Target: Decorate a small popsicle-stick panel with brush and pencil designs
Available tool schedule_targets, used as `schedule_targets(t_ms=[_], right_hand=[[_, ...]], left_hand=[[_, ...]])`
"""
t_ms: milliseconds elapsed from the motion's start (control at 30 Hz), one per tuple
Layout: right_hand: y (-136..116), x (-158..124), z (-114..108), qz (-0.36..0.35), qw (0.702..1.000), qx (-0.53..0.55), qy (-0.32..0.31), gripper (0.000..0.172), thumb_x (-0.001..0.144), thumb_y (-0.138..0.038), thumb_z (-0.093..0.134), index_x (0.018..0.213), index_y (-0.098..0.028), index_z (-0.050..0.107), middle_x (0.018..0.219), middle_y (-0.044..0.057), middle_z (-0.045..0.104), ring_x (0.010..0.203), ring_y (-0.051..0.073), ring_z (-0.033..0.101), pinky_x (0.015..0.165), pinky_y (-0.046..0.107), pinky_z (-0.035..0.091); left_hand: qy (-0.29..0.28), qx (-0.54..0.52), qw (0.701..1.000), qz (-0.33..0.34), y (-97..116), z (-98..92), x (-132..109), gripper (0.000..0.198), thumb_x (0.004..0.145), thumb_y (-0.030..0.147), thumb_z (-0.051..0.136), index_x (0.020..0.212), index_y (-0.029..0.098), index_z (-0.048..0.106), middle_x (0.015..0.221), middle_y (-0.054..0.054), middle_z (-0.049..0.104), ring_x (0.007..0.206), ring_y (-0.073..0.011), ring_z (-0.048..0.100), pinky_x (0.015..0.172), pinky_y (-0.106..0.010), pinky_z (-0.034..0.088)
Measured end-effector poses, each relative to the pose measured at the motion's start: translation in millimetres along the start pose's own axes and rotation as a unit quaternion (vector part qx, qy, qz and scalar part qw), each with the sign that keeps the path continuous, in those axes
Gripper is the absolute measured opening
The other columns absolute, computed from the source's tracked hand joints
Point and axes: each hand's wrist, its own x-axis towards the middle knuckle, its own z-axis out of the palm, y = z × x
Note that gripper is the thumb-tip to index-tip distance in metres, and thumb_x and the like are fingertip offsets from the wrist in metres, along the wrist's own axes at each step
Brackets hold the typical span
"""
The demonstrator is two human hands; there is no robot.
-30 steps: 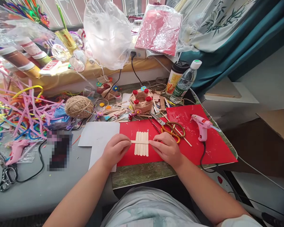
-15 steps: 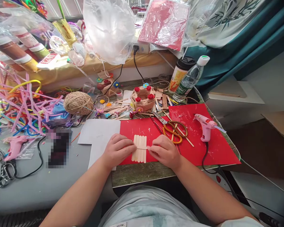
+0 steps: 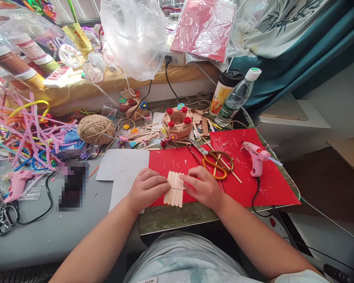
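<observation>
Several pale craft sticks [image 3: 174,196] lie side by side as a small panel, with another flat stick piece across their middle. My left hand [image 3: 147,188] is closed on the panel's left edge, fingers together and thumb hidden. From the other side my right hand [image 3: 205,188] pinches the panel near its upper right, index fingertip on the sticks and thumb by the end of the crosspiece. Beneath is a red sheet [image 3: 191,157]. Scissors with orange-brown handles [image 3: 220,163] rest beyond my right hand, near a pink glue gun [image 3: 257,157].
White paper [image 3: 122,165] lies left of my hands. Behind stand a stick box with red flowers [image 3: 177,122], a twine ball [image 3: 96,129], a water bottle [image 3: 236,98] and a cup [image 3: 224,92]. Pipe cleaners [image 3: 29,133] and a second glue gun [image 3: 19,184] are at left.
The stick panel has turned slightly, its lower end shifting left and toward me. My right index finger has moved up onto the panel's upper right part.
</observation>
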Motion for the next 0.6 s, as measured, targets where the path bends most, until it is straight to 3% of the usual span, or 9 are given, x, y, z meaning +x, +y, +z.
schedule_targets(t_ms=[233, 367, 600], right_hand=[[1.7, -3.2, 2.4, 0.028, 0.999, 0.014, 0.006, 0.061, 0.097, -0.015, 0.069, 0.154, -0.030, 0.051, 0.111, 0.010, 0.066, 0.095, 0.025, 0.064, 0.084, 0.041, 0.058], [2.2, -2.1, 0.5, 0.001, 1.000, 0.025, -0.003, 0.044, 0.098, -0.011, 0.067, 0.136, -0.032, 0.067, 0.101, 0.007, 0.065, 0.088, 0.022, 0.062, 0.078, 0.038, 0.055], [1.4, -2.4, 1.6, 0.006, 0.999, 0.035, -0.007, 0.034, 0.099, -0.011, 0.066, 0.128, -0.028, 0.071, 0.103, 0.008, 0.070, 0.092, 0.023, 0.065, 0.083, 0.041, 0.055]], left_hand=[[-0.011, -0.013, 1.000, -0.006, -1.3, 1.2, -2.5, 0.018, 0.096, 0.021, 0.070, 0.111, 0.030, 0.072, 0.097, 0.000, 0.080, 0.085, -0.0160, 0.065, 0.079, -0.035, 0.048], [-0.001, -0.015, 1.000, 0.000, -0.5, 0.8, -0.4, 0.017, 0.095, 0.018, 0.072, 0.109, 0.027, 0.070, 0.096, -0.001, 0.080, 0.084, -0.0169, 0.065, 0.078, -0.035, 0.048], [-0.026, -0.039, 0.999, -0.021, -1.9, 3.9, -1.3, 0.015, 0.098, 0.018, 0.065, 0.110, 0.027, 0.068, 0.098, -0.003, 0.079, 0.084, -0.0167, 0.066, 0.079, -0.035, 0.049]])
